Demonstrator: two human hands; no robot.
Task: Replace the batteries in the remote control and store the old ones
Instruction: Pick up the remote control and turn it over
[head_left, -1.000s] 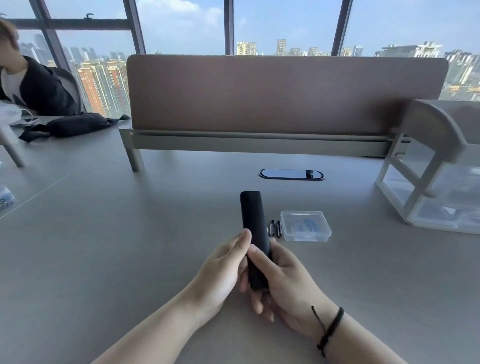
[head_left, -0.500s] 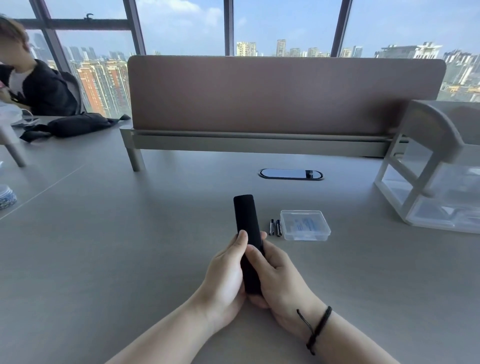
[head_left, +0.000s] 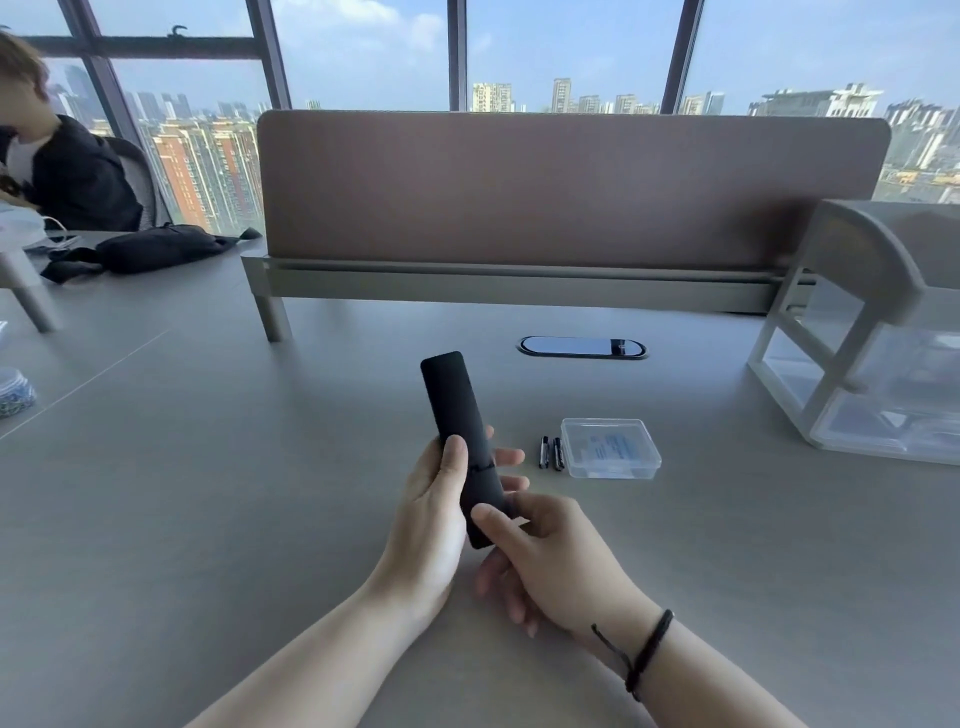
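Observation:
A slim black remote control (head_left: 453, 410) is held back side up above the grey desk (head_left: 208, 519), its far end tilted to the left. My left hand (head_left: 434, 514) wraps its middle, thumb on top. My right hand (head_left: 550, 561) pinches its near end, thumb on the back cover, where a seam shows a small gap. Two dark batteries (head_left: 550, 453) lie side by side on the desk just right of my hands. A small clear plastic box (head_left: 609, 448) with its lid on sits right beside them.
A brown divider panel (head_left: 571, 187) stands across the back of the desk, with an oval cable port (head_left: 582, 347) in front of it. A white drawer organiser (head_left: 872, 364) stands at right. At far left sits another person (head_left: 62, 166) beside a black bag (head_left: 156, 249).
The remote has tilted left and come up a little. My right hand slid down to its near end, and a gap now shows at the back cover's seam.

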